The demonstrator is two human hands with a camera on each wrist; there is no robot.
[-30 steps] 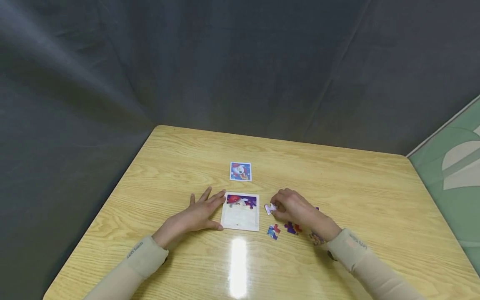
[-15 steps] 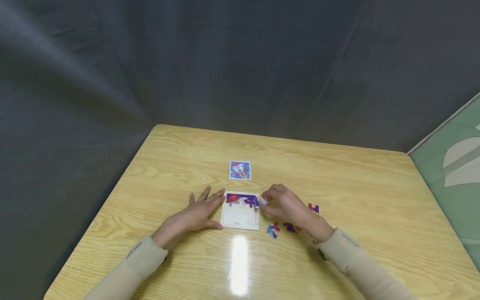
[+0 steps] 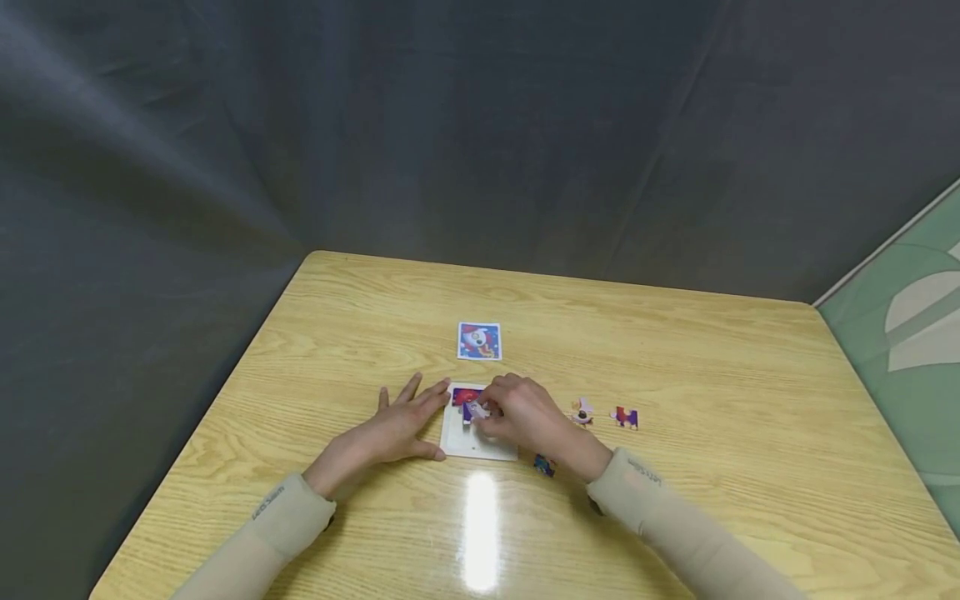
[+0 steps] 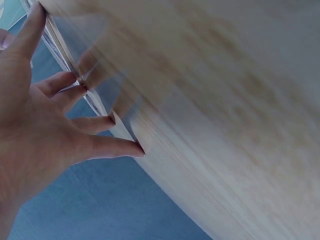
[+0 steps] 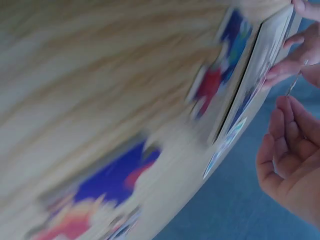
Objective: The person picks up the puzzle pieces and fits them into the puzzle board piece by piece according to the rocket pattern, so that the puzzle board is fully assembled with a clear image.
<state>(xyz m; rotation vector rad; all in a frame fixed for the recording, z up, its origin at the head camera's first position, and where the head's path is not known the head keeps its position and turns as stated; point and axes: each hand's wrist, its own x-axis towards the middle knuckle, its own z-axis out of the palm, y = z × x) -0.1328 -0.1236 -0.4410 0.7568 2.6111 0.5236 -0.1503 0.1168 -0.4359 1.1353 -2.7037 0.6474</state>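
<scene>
A white puzzle tray point(image 3: 480, 450) lies mid-table, its top left filled with red and purple pieces point(image 3: 465, 396). My left hand point(image 3: 401, 427), fingers spread, touches the tray's left side with fingertips and thumb; the spread fingers also show in the left wrist view. Above the tray, my right hand point(image 3: 528, 417) pinches a white-and-purple puzzle piece point(image 3: 472, 412) between thumb and fingers. In the right wrist view that puzzle piece point(image 5: 295, 82) appears edge-on. The right hand hides the tray's upper right part.
Behind the tray lies a square picture card point(image 3: 479, 341). Loose puzzle pieces rest to the right: one with a black dot point(image 3: 582, 414), a red-and-purple piece point(image 3: 626, 417) and a blue piece point(image 3: 544, 465) partly under the right forearm. A dark curtain point(image 3: 480, 142) hangs behind the table.
My right hand has lifted the white-and-purple puzzle piece from the table right of the tray and carried it left over the tray. The left hand has stayed at the tray's side.
</scene>
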